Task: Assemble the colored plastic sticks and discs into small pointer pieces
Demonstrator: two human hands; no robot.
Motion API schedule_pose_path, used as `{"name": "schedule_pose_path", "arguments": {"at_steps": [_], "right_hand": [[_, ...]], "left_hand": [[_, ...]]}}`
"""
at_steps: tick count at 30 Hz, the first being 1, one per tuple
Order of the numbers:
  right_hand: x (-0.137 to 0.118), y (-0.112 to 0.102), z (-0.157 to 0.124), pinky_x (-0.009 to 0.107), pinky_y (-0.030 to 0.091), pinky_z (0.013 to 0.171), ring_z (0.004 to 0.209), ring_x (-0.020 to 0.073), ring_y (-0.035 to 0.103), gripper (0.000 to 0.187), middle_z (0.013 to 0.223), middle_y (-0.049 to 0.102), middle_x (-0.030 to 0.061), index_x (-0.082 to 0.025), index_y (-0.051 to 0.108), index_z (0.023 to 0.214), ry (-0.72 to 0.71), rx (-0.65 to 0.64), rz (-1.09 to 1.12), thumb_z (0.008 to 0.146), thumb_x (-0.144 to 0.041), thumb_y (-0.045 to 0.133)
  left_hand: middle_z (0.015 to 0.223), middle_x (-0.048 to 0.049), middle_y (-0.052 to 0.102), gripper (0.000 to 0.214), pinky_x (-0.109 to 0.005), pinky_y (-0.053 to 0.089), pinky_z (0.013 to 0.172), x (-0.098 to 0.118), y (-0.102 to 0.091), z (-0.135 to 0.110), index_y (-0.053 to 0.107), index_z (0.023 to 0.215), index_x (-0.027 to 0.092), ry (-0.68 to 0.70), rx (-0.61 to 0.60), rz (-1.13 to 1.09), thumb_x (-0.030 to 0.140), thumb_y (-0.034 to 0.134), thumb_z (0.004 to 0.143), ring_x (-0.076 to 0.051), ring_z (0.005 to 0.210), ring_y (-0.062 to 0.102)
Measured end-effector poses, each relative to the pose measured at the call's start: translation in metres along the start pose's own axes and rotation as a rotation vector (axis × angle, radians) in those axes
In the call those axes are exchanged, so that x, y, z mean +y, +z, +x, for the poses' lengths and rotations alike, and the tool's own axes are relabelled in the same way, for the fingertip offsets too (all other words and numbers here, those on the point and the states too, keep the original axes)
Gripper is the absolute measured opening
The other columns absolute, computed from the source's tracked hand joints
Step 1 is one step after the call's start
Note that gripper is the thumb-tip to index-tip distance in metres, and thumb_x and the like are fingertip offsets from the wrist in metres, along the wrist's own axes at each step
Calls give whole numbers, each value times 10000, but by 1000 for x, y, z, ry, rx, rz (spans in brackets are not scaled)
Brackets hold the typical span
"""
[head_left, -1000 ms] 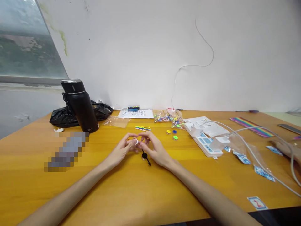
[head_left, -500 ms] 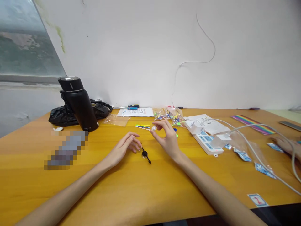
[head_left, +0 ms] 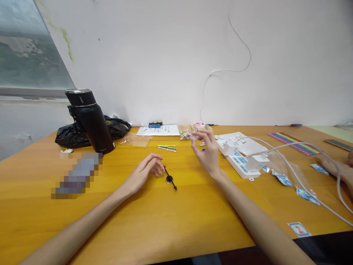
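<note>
A black arrow-shaped spinner pointer (head_left: 169, 179) with a round hub lies on the table. Just left of it hovers my left hand (head_left: 145, 173), fingers loosely bent and apart, holding nothing. Its fingertips are close to the pointer's tail; whether they touch I cannot tell. Raised farther right, my right hand (head_left: 206, 152) pinches a small clear round piece (head_left: 194, 137) between thumb and fingers. Thin coloured sticks (head_left: 167, 148) lie beyond the pointer. Behind the right hand are clear bags of small coloured plastic parts (head_left: 185, 133) and a blue piece (head_left: 203, 149), partly hidden.
A black bottle (head_left: 91, 121) stands at left before a black plastic bag (head_left: 70, 136). A white power strip (head_left: 244, 167) with plugged-in chargers and trailing cables lies right of my right hand. Screwdrivers (head_left: 155, 124) and paper line the wall. Another person's hand (head_left: 329, 165) rests at far right.
My right hand has moved right and slightly away from me with the clear piece, uncovering the coloured sticks. The left hand and the pointer have stayed nearly in place.
</note>
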State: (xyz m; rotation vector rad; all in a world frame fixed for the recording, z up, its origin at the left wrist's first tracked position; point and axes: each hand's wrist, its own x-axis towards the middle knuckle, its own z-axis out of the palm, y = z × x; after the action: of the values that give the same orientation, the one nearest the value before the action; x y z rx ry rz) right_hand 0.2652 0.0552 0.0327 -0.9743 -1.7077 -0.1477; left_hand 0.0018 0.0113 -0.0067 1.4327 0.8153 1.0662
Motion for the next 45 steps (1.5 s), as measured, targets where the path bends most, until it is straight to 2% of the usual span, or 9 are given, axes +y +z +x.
{"name": "schedule_pose_path", "arguments": {"at_steps": [4, 9, 17, 22, 27, 31, 36, 40, 45], "right_hand": [[33, -11, 8, 391, 499, 884, 924, 214, 586, 221, 1173, 559, 102, -220, 593, 1141, 106, 47, -106, 930, -239, 528], [65, 1, -7, 370, 477, 829, 910, 226, 566, 161, 1015, 605, 81, -188, 539, 1031, 176, -191, -150, 871, -195, 532], [60, 22, -26, 380, 421, 871, 974, 260, 540, 30, 966, 645, 76, -198, 583, 888, 75, -429, -326, 879, -185, 558], [59, 22, -26, 404, 420, 916, 1014, 267, 532, 90, 1014, 627, 89, -195, 628, 912, 92, -437, -325, 913, -192, 538], [32, 27, -28, 409, 422, 957, 1061, 257, 527, 119, 1067, 604, 84, -203, 624, 949, 46, -446, -197, 955, -189, 506], [4, 33, -32, 401, 423, 976, 1053, 233, 542, 142, 1072, 610, 69, -214, 615, 978, -35, -516, -30, 961, -147, 491], [-19, 30, -32, 377, 446, 957, 1066, 220, 556, 144, 1081, 623, 66, -220, 599, 1000, -118, -598, 109, 979, -143, 478], [-32, 25, -29, 383, 458, 969, 1111, 220, 562, 197, 1150, 628, 69, -232, 569, 1139, -133, -631, 171, 990, -148, 470], [-45, 21, -30, 363, 481, 952, 1116, 212, 579, 221, 1183, 620, 82, -220, 533, 1222, -162, -677, 245, 1006, -211, 490]], "left_hand": [[920, -95, 710, 355, -315, 494, 750, 1, -1, 0, 608, 1095, 179, 6, 7, 4, 494, 509, 967, -193, 804, 662], [913, -96, 704, 355, -324, 491, 747, 0, -1, 0, 606, 1098, 178, 13, -5, 52, 489, 485, 977, -200, 806, 657], [914, -76, 704, 307, -326, 472, 800, 6, 0, -2, 621, 1066, 200, 83, 15, 230, 436, 434, 1004, -211, 854, 653], [1010, -68, 705, 185, -335, 440, 870, 10, -3, -4, 668, 1043, 236, 172, 80, 533, 306, 515, 966, -243, 992, 623], [1210, -76, 667, 270, -416, 369, 1053, 14, -2, -6, 703, 1121, 285, 362, -137, 700, 207, 612, 880, -288, 1179, 526], [1194, -73, 678, 290, -441, 341, 1088, 15, 3, -8, 704, 1164, 321, 366, -324, 728, 253, 626, 892, -294, 1188, 523], [1026, -71, 692, 155, -389, 410, 988, 14, 5, -8, 734, 1003, 269, 255, -245, 594, 337, 633, 907, -261, 1034, 586], [1018, -62, 676, 198, -325, 466, 871, 10, 2, -2, 681, 1028, 221, 64, -107, 230, 374, 642, 909, -199, 927, 608], [990, -28, 684, 201, -340, 464, 968, 0, -1, 4, 616, 1002, 207, -73, -41, -225, 346, 702, 884, -153, 932, 634]]}}
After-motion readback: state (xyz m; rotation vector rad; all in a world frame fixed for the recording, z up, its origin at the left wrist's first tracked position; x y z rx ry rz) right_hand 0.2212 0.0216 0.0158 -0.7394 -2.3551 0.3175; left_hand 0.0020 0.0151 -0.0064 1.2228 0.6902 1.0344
